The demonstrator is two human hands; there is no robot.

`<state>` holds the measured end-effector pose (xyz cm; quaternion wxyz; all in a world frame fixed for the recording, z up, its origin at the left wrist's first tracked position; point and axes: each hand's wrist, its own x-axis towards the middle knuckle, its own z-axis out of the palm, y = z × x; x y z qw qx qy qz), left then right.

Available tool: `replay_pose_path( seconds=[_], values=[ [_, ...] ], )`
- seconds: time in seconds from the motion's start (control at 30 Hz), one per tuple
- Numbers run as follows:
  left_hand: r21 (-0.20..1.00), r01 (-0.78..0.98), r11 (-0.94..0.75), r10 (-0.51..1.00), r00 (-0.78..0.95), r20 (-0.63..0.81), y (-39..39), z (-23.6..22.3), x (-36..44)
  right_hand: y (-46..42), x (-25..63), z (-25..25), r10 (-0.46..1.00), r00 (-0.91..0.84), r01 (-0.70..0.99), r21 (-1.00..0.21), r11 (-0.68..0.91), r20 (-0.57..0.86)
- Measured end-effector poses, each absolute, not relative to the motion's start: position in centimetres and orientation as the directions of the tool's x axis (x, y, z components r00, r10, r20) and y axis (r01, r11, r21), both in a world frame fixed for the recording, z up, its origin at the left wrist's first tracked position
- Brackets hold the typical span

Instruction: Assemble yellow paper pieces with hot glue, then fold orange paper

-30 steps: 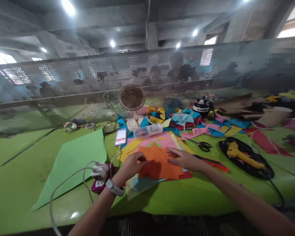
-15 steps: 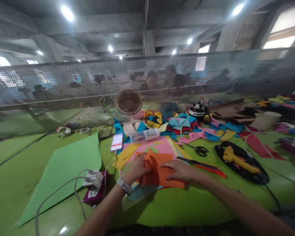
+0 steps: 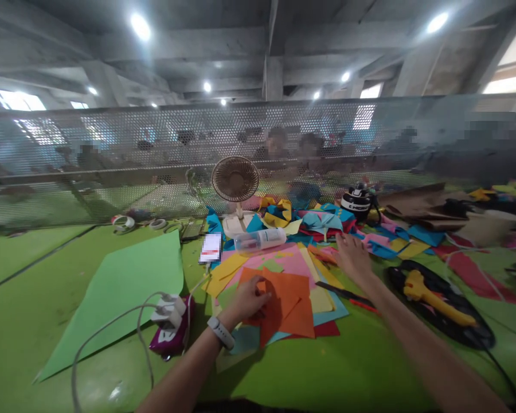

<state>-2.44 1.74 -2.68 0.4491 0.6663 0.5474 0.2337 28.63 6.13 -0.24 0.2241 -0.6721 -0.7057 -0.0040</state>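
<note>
My left hand (image 3: 250, 299), a pale watch on its wrist, rests on the orange paper (image 3: 290, 292) with fingers curled at the sheet's left part. That paper lies on a stack of coloured sheets, with a pink sheet (image 3: 279, 257) behind it. My right hand (image 3: 353, 259) is stretched forward over the table, fingers extended and palm down. Just left of its fingertips lies an orange scrap (image 3: 320, 253). Near that wrist is a utility knife (image 3: 348, 293) with a black and red body, partly covered by the forearm.
Behind the stack lie a clear bottle (image 3: 260, 240), a small fan (image 3: 236, 180) and a heap of coloured scraps (image 3: 322, 221). A yellow glue gun (image 3: 436, 298) sits on a black tray (image 3: 484, 332). At left are a power strip (image 3: 169, 321), cables and a green sheet (image 3: 124, 287).
My right hand has left the orange paper and moved forward right, covering where the scissors lay. An orange scrap now lies there. The orange paper appears flatter; my left hand stays on it.
</note>
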Motion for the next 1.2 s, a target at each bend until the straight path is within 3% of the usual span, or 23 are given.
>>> replay_pose_path(
  seconds=[0.1, 0.27, 0.47, 0.7, 1.03, 1.2],
  values=[
    [0.914, 0.403, 0.053, 0.955, 0.248, -0.165, 1.7, -2.6, -2.1, 4.1, 24.7, -0.6, 0.935, -0.146, 0.934, -0.266, 0.238, 0.323],
    [0.946, 0.321, -0.035, 0.990, 0.138, -0.010, 2.9, -1.9, -2.9, -0.8, 16.6, -1.3, 0.826, -0.541, 0.777, -0.283, 0.563, 0.156],
    [0.956, 0.275, -0.100, 0.993, 0.086, 0.079, 3.7, -2.2, -3.8, -3.2, 12.2, -1.8, 0.903, -0.420, 0.896, -0.118, 0.428, 0.087],
    [0.952, 0.264, -0.153, 0.988, 0.065, 0.141, 3.9, -3.0, -3.6, -3.0, 10.9, -1.5, 0.936, -0.345, 0.927, -0.129, 0.352, 0.070],
    [0.895, 0.362, -0.261, 0.965, 0.125, 0.231, 4.0, -3.5, -4.2, -3.3, 11.3, -2.6, 0.905, -0.400, 0.911, -0.048, 0.410, 0.144],
    [0.815, 0.451, -0.364, 0.927, 0.263, 0.268, 3.7, -3.1, -4.7, -3.2, 12.5, -2.4, 0.871, -0.479, 0.877, 0.015, 0.480, 0.112]
  ],
)
